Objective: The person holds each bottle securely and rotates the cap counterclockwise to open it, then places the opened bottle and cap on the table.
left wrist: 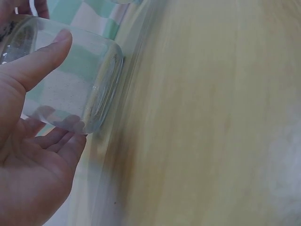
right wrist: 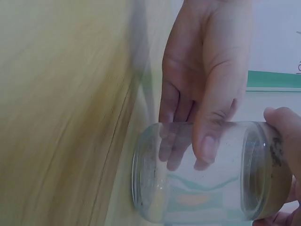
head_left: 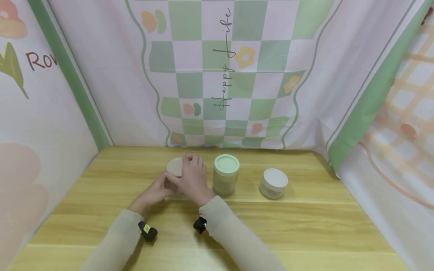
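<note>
- The clear jar (right wrist: 202,186) with a beige lid (head_left: 174,166) is upright toward the back of the desk (head_left: 305,229), left of the green-lidded jar (head_left: 225,180); from where I stand, I cannot tell whether its base touches the wood.
- Both hands are on it: the left hand (head_left: 157,190) curls round the body, thumb against the wall, while the right hand (head_left: 194,177) grips the lid.
- It looks like glass, so I'd judge it stiff, fairly light with nothing visible inside, smooth enough to slip, and liable to crack if dropped.
- The body's middle seems the surest hold for one hand, the lid's rim for the other.
- A white-lidded jar (head_left: 272,184) stands farther right.
- Dark marks (right wrist: 276,151) on the lid's side are too blurred to read; I make out no brand.
- The back curtain (head_left: 244,22) reads "Happy Life", sideways; the left curtain (head_left: 20,113) shows "Ro", then a letter cut off.
</note>
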A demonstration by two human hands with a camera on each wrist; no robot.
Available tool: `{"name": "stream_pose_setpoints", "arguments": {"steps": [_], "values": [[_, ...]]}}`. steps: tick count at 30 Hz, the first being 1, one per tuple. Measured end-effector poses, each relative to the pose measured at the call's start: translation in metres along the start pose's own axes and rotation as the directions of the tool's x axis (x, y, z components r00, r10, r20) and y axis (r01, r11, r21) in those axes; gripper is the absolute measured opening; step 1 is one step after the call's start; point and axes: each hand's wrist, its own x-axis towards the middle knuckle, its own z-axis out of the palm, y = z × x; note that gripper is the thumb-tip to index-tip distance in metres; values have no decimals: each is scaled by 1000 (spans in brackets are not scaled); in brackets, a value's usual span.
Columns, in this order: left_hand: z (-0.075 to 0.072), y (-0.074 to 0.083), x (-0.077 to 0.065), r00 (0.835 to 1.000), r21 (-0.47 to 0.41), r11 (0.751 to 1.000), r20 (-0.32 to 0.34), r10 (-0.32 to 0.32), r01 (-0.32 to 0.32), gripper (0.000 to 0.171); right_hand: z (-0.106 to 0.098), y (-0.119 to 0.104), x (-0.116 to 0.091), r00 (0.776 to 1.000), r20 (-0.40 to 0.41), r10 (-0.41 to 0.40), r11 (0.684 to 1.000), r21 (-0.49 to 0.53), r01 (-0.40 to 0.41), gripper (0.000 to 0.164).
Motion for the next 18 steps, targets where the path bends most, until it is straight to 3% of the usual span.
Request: {"name": "stream_pose_setpoints", "arguments": {"steps": [5,13,18], "values": [[0,0,0,1000,-4,1000,2,-18,18,86,-2,3,1,998,-4,-55,998,-30,55,89],[0,-3,3,1000,-16,1000,9,-1,1,89,-1,8,2,995,-16,-99,994,47,100,85],[0,-2,4,999,2,1000,9,31,-31,92,2,14,3,993,16,-117,987,114,115,85]]}}
